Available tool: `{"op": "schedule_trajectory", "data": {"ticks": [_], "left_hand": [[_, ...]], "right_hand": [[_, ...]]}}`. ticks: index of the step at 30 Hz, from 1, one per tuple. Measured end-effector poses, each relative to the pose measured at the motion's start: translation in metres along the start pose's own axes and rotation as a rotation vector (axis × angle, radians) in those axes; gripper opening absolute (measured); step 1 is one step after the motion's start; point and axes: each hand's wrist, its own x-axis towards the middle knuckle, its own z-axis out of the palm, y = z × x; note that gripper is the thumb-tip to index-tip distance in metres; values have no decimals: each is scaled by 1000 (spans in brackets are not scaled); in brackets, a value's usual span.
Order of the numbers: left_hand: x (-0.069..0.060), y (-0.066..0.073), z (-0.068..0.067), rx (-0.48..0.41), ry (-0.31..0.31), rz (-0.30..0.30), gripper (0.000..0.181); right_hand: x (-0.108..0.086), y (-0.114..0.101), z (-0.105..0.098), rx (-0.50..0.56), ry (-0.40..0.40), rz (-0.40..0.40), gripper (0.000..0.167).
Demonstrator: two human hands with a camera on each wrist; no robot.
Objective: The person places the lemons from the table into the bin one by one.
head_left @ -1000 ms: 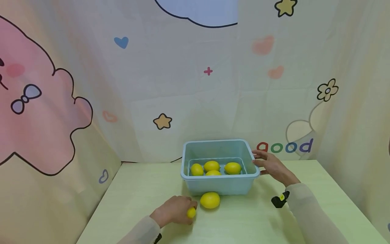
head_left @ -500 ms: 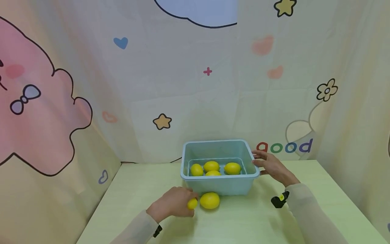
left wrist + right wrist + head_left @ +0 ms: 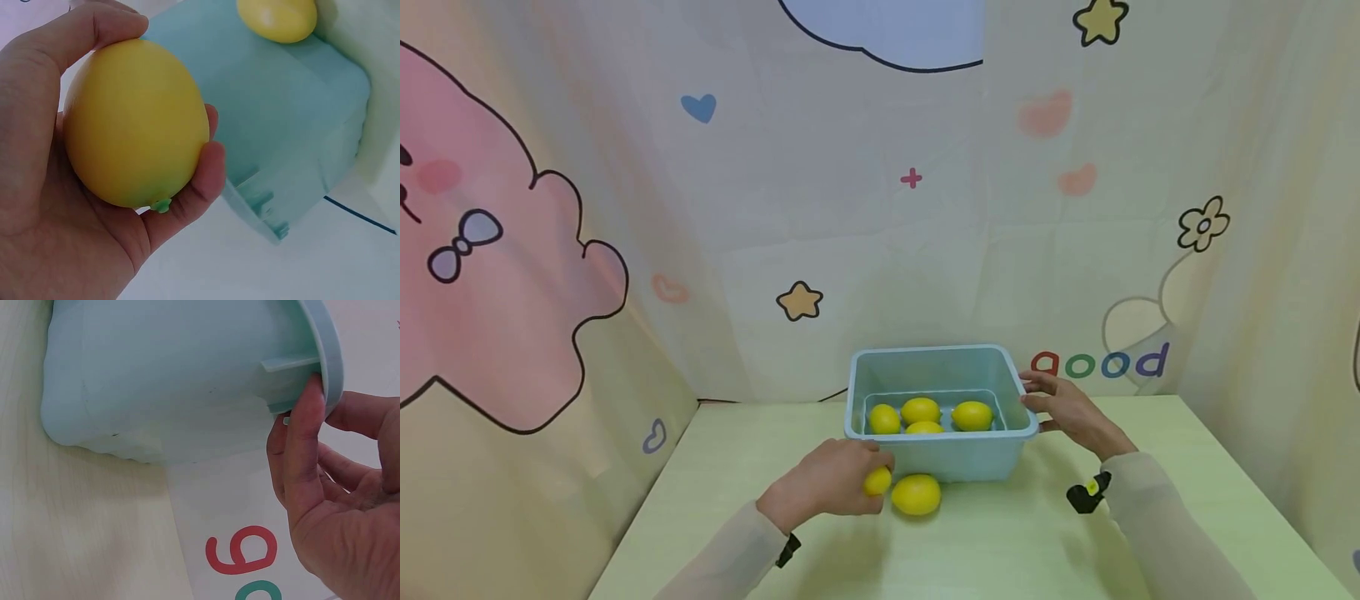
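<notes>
My left hand grips a yellow lemon, raised in front of the basin's near left corner. In the left wrist view its green stem tip shows, with fingers and thumb curled round its sides. A light blue plastic basin stands on the table with several lemons in it, one of them a lemon at the right. Another lemon lies on the table just before the basin's front wall. At the basin's right side my right hand pinches the rim, one finger underneath it.
The pale wood-look table runs back to a printed cloth backdrop close behind the basin. More cloth hangs at the left and right. A dark cord shows behind the basin's left side.
My left hand has moved up and away from me with the lemon, towards the basin's front left corner. My right hand, the basin and the other lemons keep their places.
</notes>
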Motion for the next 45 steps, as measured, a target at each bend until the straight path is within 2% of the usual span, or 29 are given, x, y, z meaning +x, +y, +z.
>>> {"op": "schedule_trajectory", "data": {"ticks": [5, 12, 17, 25, 33, 45], "left_hand": [[2, -1, -13, 3, 18, 9, 28], [6, -4, -24, 25, 46, 20, 33], [11, -6, -34, 8, 52, 11, 33], [20, -9, -45, 36, 103, 38, 31], [30, -11, -53, 5, 91, 10, 37], [47, -16, -64, -52, 83, -28, 35]], "right_hand": [[1, 0, -1, -9, 0, 0, 64], [1, 2, -1, -14, -4, 1, 64], [0, 0, -1, -16, -4, -4, 64], [0, 0, -2, -15, -2, 4, 63], [3, 3, -1, -16, -3, 9, 63], [1, 1, 0, -18, -1, 1, 63]]}}
